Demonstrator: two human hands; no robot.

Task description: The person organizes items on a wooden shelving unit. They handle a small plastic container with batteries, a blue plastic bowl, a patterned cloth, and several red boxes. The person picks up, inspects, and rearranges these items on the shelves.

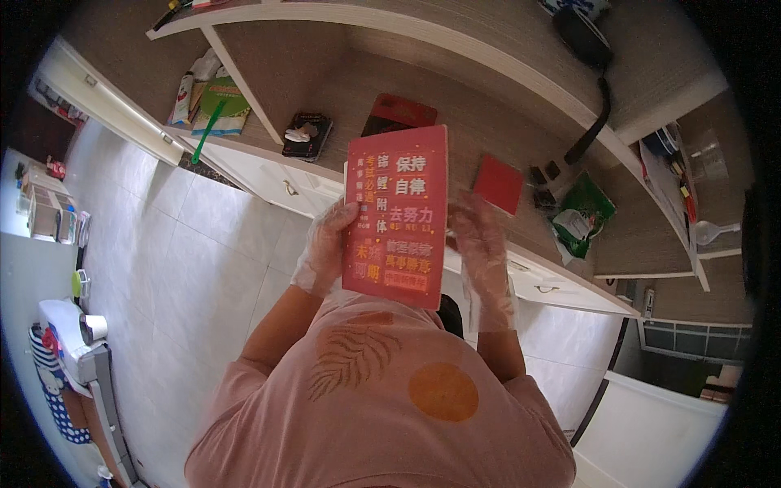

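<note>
A red notebook [397, 215] with printed white and yellow lettering is held up in front of my chest, its cover facing me. My left hand [324, 248], in a clear plastic glove, grips its left edge with the thumb on the cover. My right hand [482, 252], gloved the same way, is beside the right edge; its fingers are smeared by motion, and whether they touch the notebook I cannot make out. Past the notebook, a flat red booklet [498, 185] lies on the shelf board. A red and black flat item [399, 112] lies behind the notebook, partly covered by it.
On the same board are a dark box with a white item [307, 134], small black pieces [543, 175] and a green packet [584, 213]. A green fly swatter [213, 130] overhangs the left compartment. A black long-handled utensil [598, 89] hangs over the upper shelf edge [488, 53]. White drawers [541, 281] sit below.
</note>
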